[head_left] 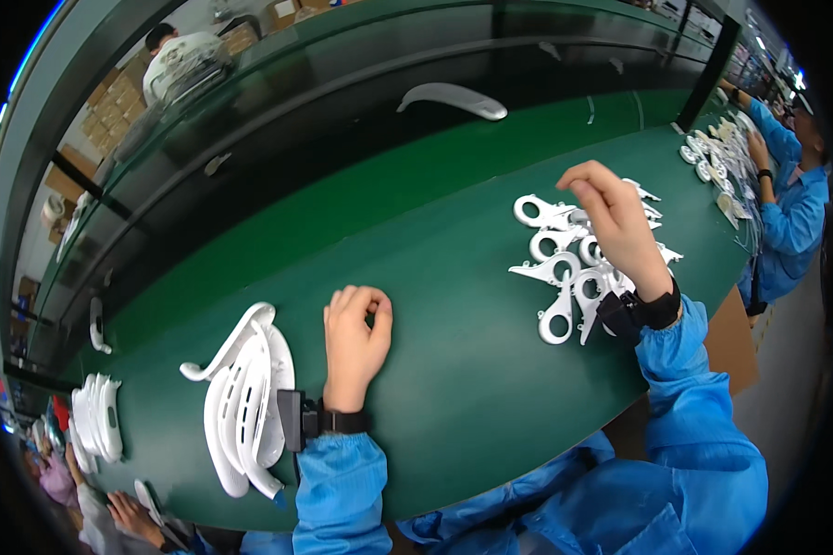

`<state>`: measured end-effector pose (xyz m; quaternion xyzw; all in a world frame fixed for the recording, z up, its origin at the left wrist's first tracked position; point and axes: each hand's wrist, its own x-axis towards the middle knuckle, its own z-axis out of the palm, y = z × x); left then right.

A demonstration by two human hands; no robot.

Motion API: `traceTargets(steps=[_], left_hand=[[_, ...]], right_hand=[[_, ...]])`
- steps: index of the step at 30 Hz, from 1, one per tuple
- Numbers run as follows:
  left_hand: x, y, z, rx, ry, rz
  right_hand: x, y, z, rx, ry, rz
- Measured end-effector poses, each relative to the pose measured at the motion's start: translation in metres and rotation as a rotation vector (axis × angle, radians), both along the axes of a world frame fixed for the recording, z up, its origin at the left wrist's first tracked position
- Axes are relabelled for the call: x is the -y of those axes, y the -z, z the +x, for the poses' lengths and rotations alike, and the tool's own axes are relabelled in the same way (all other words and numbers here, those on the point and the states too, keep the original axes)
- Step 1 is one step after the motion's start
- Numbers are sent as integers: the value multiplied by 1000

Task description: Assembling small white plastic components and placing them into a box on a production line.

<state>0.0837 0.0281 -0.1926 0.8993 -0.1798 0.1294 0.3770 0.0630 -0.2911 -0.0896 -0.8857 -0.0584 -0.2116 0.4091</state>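
My left hand (pixel 354 338) is over the green table, its fingers curled in and nothing visible in them. Just left of that wrist lies a stack of white curved plastic shells (pixel 220 421), some with slots. My right hand (pixel 613 220) hovers above a loose pile of white plastic parts (pixel 555 327), each with a ring at one end and a pointed tail. Its fingers are bent, with the thumb a little apart from them, and I see nothing between them. The hand and wrist hide part of the pile. Both wrists wear black straps with a small dark box.
The green table (pixel 453 370) runs along a dark raised ledge, where a white curved shell (pixel 453 98) lies. More white shells (pixel 97 416) stand at the far left, near another person's hand (pixel 131 514). At right, a person in blue (pixel 791 199) handles white parts with cables (pixel 727 166).
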Motion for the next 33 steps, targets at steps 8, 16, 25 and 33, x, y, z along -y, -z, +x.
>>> traceTargets(steps=[8, 16, 25, 33], left_hand=[[-83, 5, 27, 44, -205, 4], [-73, -1, 18, 67, -203, -162], [48, -10, -31, -33, 257, -2], [51, -1, -31, 29, 248, -15]], right_hand=[[-93, 34, 6, -612, -562, 431], [-105, 91, 23, -692, -534, 803], [-103, 96, 30, -542, -323, 1082], [-92, 102, 31, -549, -465, 1054]])
